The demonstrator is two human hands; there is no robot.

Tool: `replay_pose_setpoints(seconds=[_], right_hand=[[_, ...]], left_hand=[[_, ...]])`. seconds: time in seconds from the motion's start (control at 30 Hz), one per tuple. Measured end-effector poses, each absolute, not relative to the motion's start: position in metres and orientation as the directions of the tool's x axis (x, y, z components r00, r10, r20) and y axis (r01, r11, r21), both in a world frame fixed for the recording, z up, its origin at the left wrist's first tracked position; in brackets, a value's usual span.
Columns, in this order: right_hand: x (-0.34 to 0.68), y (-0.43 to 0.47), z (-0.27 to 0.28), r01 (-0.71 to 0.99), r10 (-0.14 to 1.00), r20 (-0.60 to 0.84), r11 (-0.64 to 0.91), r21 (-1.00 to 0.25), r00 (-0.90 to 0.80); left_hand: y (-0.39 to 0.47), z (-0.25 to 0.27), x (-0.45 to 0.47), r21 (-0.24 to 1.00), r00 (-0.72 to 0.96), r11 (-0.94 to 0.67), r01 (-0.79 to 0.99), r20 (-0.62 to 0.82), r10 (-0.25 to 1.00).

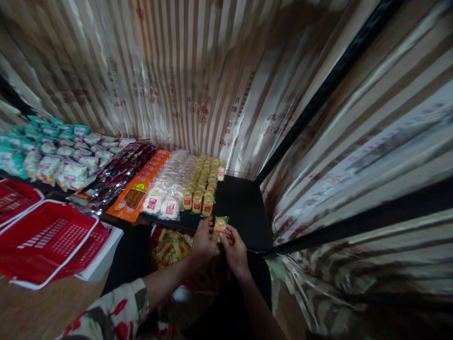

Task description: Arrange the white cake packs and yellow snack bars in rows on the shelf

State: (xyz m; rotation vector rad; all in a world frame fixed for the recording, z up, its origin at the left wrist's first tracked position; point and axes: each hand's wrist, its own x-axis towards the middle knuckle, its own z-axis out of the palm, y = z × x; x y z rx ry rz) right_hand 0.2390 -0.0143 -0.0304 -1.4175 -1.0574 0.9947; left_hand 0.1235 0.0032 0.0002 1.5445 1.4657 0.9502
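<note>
Between my fingertips is a small yellow snack packet (220, 225) with an orange label, upright above the near edge of the black table (235, 198). My left hand (204, 241) pinches its left side, and my right hand (234, 248) grips its right side. Under my wrists, in my lap, a basket holds many more yellow-wrapped packets (173, 248); my forearms hide part of it. Just beyond my hands, matching yellow packets (197, 200) stand in rows on the table. Beside those rows lie clear-wrapped round white snacks (170, 207).
Left of the white snacks are a flat orange bag (132, 198), dark shiny packets (116, 172) and piles of white and teal packets (72, 172). Red plastic baskets (60, 236) with white handles sit at the left. Striped curtain (198, 71) and dark poles (318, 97) enclose the table.
</note>
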Motion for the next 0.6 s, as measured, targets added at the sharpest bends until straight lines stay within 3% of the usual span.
replay_pose_setpoints(seconds=[0.2, 0.6], right_hand=[[0.265, 0.023, -0.034, 0.099, 0.937, 0.023, -0.012, -0.995, 0.349], [0.283, 0.117, -0.037, 0.351, 0.913, 0.138, -0.007, -0.936, 0.384]], left_hand=[[0.017, 0.002, 0.16, 0.89, 0.083, -0.157, 0.429, 0.134, 0.988], [0.092, 0.015, 0.201, 0.901, 0.045, 0.088, 0.426, -0.118, 0.992]])
